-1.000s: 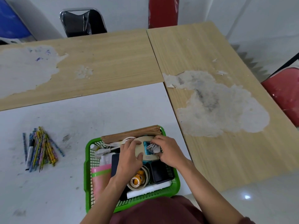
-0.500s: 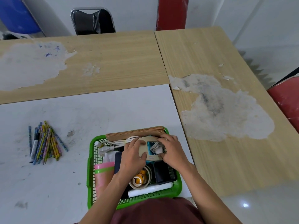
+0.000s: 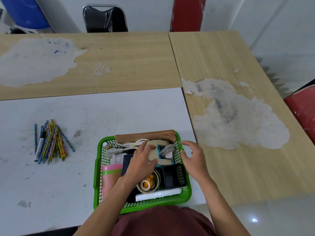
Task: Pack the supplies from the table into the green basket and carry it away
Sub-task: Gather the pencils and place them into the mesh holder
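Hands at the green basket (image 3: 97,167)
The left hand (image 3: 139,165) holds a beige box (image 3: 157,143) inside. The right hand (image 3: 194,159) hangs over the rim, fingers loose. Some pencils (image 3: 51,140) lie apart on the white table (image 3: 119,113).

White table (image 3: 119,113) is boxed in by a peeling far table (image 3: 127,53) and a peeling right table (image 3: 213,62); black chair (image 3: 104,19) is parked at the white wall (image 3: 148,12).
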A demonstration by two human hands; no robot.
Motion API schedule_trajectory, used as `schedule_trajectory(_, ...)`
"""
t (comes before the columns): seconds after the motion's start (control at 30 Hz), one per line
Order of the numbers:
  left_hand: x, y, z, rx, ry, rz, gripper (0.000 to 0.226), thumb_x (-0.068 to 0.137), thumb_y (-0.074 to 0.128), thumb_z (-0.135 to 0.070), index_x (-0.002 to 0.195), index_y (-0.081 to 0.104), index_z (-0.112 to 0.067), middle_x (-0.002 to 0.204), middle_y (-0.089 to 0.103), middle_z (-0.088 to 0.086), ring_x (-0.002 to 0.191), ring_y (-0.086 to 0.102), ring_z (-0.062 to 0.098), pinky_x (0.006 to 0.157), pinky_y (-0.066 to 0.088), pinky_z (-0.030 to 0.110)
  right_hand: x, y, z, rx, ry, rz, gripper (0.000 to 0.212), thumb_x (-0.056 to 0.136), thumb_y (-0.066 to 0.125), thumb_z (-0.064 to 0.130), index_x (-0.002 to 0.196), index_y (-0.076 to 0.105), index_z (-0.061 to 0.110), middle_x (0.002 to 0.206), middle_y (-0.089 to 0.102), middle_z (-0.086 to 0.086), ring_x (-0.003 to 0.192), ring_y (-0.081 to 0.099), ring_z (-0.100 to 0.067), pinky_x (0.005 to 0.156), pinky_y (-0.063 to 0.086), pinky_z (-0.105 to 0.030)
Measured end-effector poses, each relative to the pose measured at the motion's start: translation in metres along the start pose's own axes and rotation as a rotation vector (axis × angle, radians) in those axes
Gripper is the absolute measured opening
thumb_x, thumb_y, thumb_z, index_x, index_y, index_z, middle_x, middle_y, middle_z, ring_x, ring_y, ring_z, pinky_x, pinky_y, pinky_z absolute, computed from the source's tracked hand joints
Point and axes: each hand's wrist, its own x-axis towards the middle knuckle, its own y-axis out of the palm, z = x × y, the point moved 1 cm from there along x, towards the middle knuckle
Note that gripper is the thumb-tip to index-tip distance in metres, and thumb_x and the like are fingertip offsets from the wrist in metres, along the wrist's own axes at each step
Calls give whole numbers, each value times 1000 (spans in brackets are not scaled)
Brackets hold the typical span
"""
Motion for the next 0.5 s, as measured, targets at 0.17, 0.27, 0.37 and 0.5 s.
schedule_trajectory(0.17,-14,-9,4,-105,49,-51,41,95,62,-29,133,49,-27,144,41,-7,135,37,14,105,33,24,-23,14,27,-9,-41,-20,33,92,57,1,102,68,30,107,65,18,105,56,-3,87,42,-13)
schedule_trajectory(0.27,-22,-18,12,-127,63,-93,36,95,62,-30,130,53,-26,137,48,-9,129,43,9,108,37,27,-33,34,49,-47,-202,40,29,90,57,-2,97,71,22,99,66,13,102,57,-2,86,42,-9)
schedule_trajectory(0.37,-28,-29,22,-139,81,-107,31,93,64,-31,123,57,-25,124,56,-10,116,51,8,100,45,30,-37,56,69,-43,-316,130,24,89,57,0,94,73,17,95,69,11,98,57,-5,87,45,-15)
schedule_trajectory(0.5,-37,-47,38,-169,76,-148,24,93,63,-24,117,61,-28,116,61,-10,108,53,5,90,41,15,-35,87,93,-26,-341,212,25,89,56,0,94,73,17,91,65,14,95,57,-8,85,42,-12)
